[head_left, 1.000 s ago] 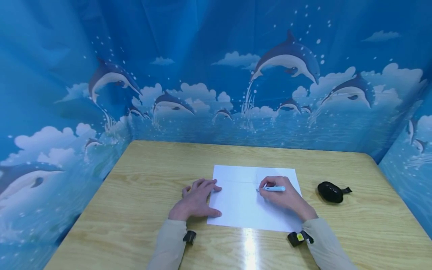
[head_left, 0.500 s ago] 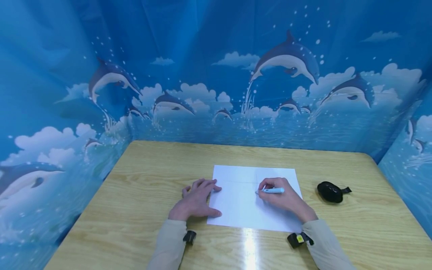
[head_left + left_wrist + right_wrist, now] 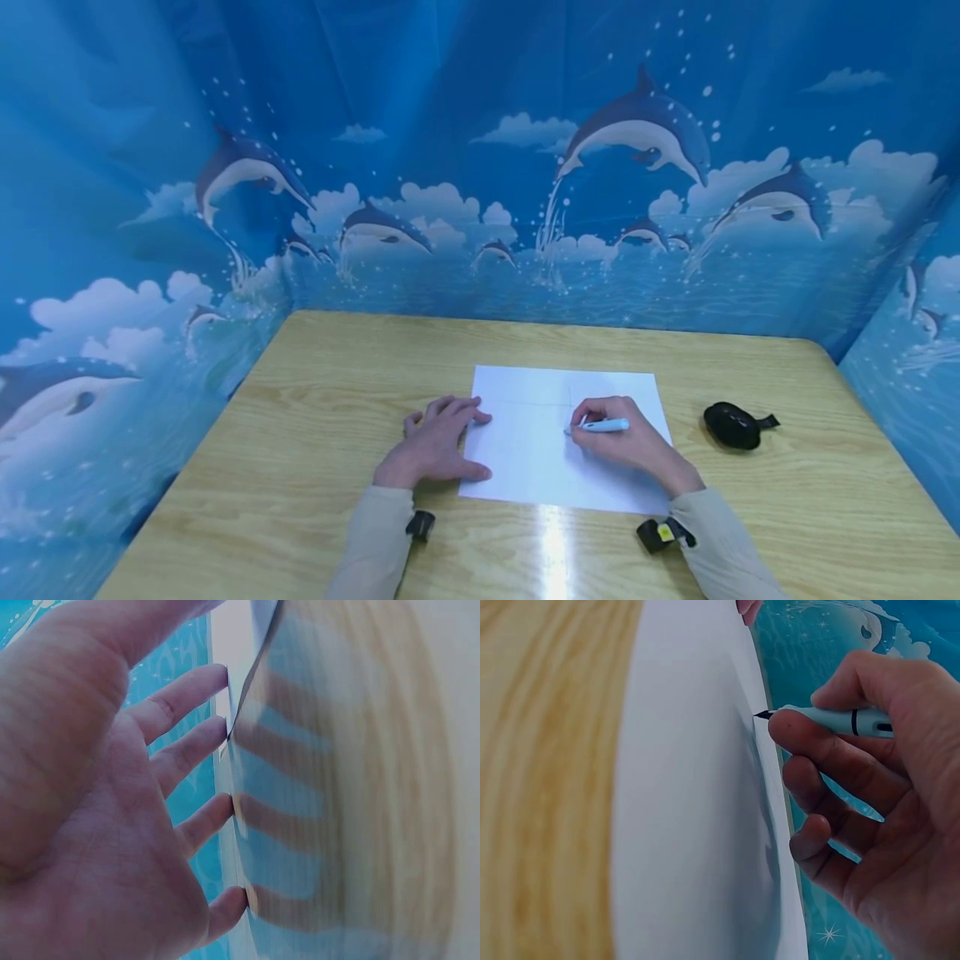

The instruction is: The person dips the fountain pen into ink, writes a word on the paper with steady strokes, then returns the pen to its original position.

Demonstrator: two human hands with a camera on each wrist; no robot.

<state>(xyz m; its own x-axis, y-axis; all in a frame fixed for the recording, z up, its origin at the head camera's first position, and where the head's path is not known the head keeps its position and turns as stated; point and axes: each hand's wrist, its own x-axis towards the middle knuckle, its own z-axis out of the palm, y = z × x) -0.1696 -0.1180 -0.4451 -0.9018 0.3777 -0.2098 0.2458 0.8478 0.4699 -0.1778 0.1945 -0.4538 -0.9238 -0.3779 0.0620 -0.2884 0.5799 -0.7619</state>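
A white sheet of paper (image 3: 517,458) lies on the wooden table, with a faint line across its upper part and another running down to the pen. My right hand (image 3: 626,437) pinches a light blue fountain pen (image 3: 606,425) between thumb and fingers. In the right wrist view the dark nib of the fountain pen (image 3: 832,718) meets the paper. Spread fingers of my left hand (image 3: 435,446) rest at the sheet's left edge, the thumb on the paper. The left wrist view shows the fingertips of the left hand (image 3: 112,802) touching the paper's edge and the table.
A black oval object (image 3: 732,426) with a short strap-like tail lies on the table (image 3: 337,392) right of the paper. Black wrist devices sit at both cuffs. A blue dolphin-printed curtain (image 3: 450,167) hangs behind the table and at its sides.
My right hand has moved slightly toward me with the fountain pen, its tip shifting a little down and left on the paper. The left hand has stayed in place.
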